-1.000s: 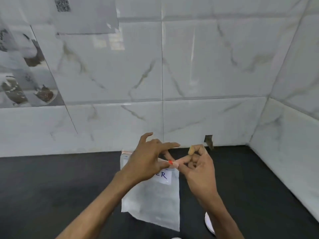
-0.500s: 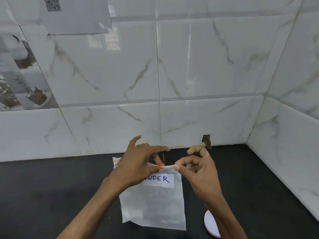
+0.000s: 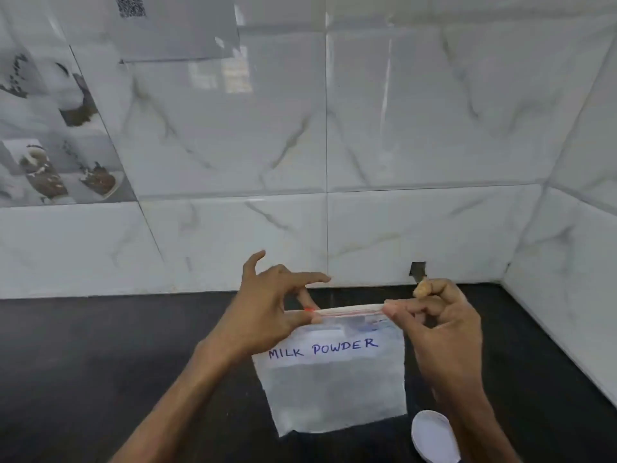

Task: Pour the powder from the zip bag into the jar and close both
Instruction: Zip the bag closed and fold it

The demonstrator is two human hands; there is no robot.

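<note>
A clear zip bag (image 3: 334, 389) with a white label reading "MILK POWDER" hangs upright above the black counter, held by its top edge. My left hand (image 3: 267, 312) pinches the left end of the red zip strip. My right hand (image 3: 440, 325) pinches the right end of the strip. The strip is stretched flat between the two pinches. The bag looks nearly empty, with a pale film inside. A white round lid (image 3: 432, 436) lies on the counter at the bottom right, partly behind my right forearm. The jar is out of view.
The black counter (image 3: 100, 362) runs to a white marble-tiled wall (image 3: 400, 145) at the back and a second tiled wall (image 3: 584, 262) on the right, forming a corner. A small notch (image 3: 417, 269) shows in the back tile at counter level.
My right hand has slid rightwards along the zip strip, away from my left hand. The bag has turned to face me, so the whole label now reads.
</note>
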